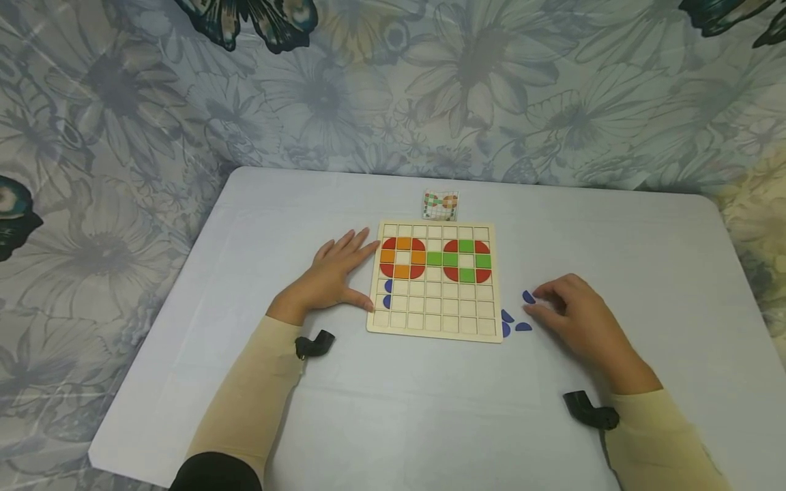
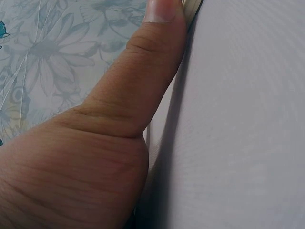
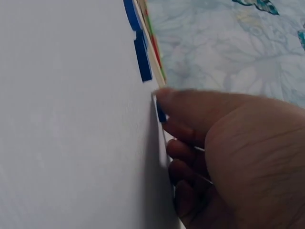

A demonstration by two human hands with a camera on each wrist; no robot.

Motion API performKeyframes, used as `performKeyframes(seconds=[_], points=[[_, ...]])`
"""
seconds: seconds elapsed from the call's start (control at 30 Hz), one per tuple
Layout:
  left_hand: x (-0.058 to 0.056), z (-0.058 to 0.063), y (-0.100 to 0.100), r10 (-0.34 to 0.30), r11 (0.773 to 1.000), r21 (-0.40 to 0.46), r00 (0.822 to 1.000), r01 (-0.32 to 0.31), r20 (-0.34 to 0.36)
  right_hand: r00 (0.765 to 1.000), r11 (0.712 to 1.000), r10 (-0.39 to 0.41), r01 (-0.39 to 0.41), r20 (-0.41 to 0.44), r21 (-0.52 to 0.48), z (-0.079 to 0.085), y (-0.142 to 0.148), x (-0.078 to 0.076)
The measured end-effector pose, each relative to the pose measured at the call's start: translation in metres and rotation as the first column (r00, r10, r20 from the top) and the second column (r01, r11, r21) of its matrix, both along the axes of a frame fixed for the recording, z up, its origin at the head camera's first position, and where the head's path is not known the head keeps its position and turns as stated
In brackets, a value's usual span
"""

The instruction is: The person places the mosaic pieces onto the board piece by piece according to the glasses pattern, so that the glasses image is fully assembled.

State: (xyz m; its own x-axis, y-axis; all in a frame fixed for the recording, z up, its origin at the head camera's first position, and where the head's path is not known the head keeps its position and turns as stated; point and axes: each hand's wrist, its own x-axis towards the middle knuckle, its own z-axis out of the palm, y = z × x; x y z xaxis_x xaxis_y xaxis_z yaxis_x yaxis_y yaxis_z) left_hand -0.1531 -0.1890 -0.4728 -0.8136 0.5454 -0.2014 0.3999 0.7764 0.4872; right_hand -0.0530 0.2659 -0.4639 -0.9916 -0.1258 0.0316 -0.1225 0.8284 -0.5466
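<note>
A square wooden grid board (image 1: 432,320) lies on the table, bearing red, orange and green pieces in two ring shapes joined by green squares. Two blue half-circle pieces (image 1: 387,301) sit in its left column. My left hand (image 1: 331,276) is spread flat at the board's left edge, with thumb and a fingertip touching it. To the right of the board, my right hand (image 1: 574,314) pinches a blue half-circle (image 1: 529,297) between thumb and index finger; the same piece (image 3: 161,112) shows partly behind the thumb in the right wrist view. Several more blue half-circles (image 1: 523,327) lie nearby.
A small pattern card (image 1: 439,205) stands or lies just behind the board; which one I cannot tell. The white table (image 1: 307,423) meets a flower-printed backdrop (image 1: 344,102) at its far edge. A black strap end (image 1: 314,344) sticks out from the left sleeve.
</note>
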Motion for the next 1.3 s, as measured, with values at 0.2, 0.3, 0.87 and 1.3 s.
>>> performKeyframes(seconds=[0.2, 0.3, 0.87, 1.3], points=[[0.002, 0.001, -0.001, 0.009, 1.0, -0.002, 1.0, -0.009, 0.002, 1.0, 1.0, 0.007, -0.007, -0.024, 0.002, -0.001, -0.007, -0.001], [0.002, 0.001, -0.001, 0.01, 1.0, -0.003, 1.0, -0.01, 0.001, 1.0, 1.0, 0.002, -0.002, -0.029, 0.004, -0.001, -0.009, 0.0], [0.002, 0.001, -0.001, 0.007, 1.0, -0.005, 1.0, -0.007, -0.007, 1.0, 1.0, 0.003, -0.003, -0.031, 0.012, 0.0, -0.011, 0.001], [0.001, 0.002, 0.001, 0.004, 1.0, -0.003, 1.0, -0.004, -0.001, 0.996, 0.997, 0.076, -0.077, -0.047, -0.012, 0.01, -0.031, 0.005]])
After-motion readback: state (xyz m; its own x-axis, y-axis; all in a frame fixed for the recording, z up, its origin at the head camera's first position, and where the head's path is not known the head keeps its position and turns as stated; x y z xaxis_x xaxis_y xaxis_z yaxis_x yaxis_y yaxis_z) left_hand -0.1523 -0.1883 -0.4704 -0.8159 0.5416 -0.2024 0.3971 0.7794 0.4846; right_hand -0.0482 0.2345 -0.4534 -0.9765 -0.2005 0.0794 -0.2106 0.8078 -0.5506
